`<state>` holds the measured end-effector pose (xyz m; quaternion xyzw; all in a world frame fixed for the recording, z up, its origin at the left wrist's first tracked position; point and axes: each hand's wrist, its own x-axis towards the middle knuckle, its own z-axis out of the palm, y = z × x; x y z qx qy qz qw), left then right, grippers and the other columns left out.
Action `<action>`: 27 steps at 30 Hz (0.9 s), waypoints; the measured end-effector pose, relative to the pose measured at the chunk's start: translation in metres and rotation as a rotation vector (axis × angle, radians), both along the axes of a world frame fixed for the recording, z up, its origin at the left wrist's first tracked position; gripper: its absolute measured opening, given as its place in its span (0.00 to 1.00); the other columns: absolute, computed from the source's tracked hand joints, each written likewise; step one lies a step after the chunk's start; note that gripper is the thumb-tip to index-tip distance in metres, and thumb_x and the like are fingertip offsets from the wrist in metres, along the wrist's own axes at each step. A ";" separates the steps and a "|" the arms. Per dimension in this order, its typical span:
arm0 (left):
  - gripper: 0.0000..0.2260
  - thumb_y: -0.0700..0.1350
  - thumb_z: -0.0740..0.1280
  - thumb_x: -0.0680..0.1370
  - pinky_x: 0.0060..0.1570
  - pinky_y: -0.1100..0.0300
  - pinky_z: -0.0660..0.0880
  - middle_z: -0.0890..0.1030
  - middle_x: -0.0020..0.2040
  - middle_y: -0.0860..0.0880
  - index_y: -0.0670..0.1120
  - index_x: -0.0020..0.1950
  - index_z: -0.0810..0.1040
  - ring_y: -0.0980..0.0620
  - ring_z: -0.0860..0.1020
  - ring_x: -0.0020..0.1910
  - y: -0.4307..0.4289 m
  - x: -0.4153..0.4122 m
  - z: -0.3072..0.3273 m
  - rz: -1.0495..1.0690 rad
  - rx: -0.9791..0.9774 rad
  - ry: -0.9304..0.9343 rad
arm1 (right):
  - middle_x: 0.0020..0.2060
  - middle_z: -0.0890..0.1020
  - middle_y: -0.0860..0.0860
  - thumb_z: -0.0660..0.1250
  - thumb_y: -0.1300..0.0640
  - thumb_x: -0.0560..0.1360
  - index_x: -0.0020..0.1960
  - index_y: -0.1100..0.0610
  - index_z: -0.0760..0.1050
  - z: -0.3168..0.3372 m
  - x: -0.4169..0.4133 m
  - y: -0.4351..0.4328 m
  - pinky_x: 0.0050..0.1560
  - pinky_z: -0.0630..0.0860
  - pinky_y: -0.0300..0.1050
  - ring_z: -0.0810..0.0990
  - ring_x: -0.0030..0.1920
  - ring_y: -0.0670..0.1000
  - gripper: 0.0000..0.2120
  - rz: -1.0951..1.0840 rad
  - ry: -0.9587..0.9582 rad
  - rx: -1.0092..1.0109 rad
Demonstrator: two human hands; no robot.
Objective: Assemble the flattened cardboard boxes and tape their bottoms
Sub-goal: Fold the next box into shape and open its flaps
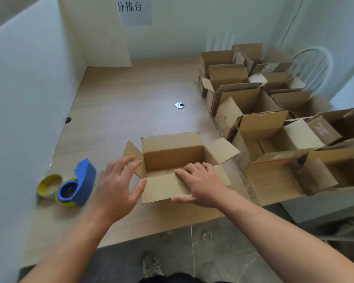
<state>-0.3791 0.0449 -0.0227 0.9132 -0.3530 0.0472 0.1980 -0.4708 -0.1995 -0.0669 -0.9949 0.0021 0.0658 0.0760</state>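
A wooden table (114, 94) is carrying everything. Along its right edge a pile of boxes (274, 111) is standing open-topped, roughly ten of them (they overlap too much for an exact count); one flap is showing pale print too blurred to read.

One box (172, 152) is sitting at the near edge of the table in front of the person, mouth up, its four flaps splayed outward and only its cardboard floor showing inside.

On the far wall a grey sign (134, 11) is reading "分拣台".

The right hand (200, 182) is lying flat on the near flap, fingers straight, pressing it. The left hand (119, 180) is hovering released and spread just beside the left flap, its thumb near the flap's corner.

Left of the box, a blue dispenser (80, 182) is holding one yellow-cored tape roll, and a second roll (49, 185) is touching it. A metal grommet (179, 105) is sitting mid-table.
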 end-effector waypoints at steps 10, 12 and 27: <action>0.27 0.60 0.56 0.76 0.61 0.46 0.72 0.79 0.63 0.47 0.44 0.66 0.78 0.45 0.75 0.63 -0.035 -0.103 0.016 -0.075 0.054 0.017 | 0.64 0.71 0.51 0.53 0.22 0.70 0.75 0.48 0.61 0.011 -0.115 -0.031 0.73 0.56 0.60 0.68 0.63 0.55 0.43 0.025 0.016 -0.045; 0.27 0.59 0.57 0.76 0.61 0.46 0.72 0.79 0.62 0.47 0.44 0.66 0.79 0.45 0.76 0.62 -0.039 -0.114 0.015 -0.092 0.045 0.014 | 0.64 0.71 0.50 0.55 0.22 0.70 0.75 0.48 0.61 0.014 -0.133 -0.031 0.73 0.55 0.60 0.68 0.63 0.54 0.43 0.035 0.006 -0.036; 0.26 0.59 0.57 0.75 0.63 0.48 0.70 0.79 0.62 0.49 0.46 0.66 0.78 0.45 0.74 0.64 -0.057 -0.185 -0.001 -0.192 -0.067 0.087 | 0.64 0.71 0.49 0.51 0.21 0.68 0.75 0.48 0.62 0.017 -0.268 -0.044 0.76 0.51 0.59 0.68 0.65 0.54 0.44 -0.139 0.002 -0.091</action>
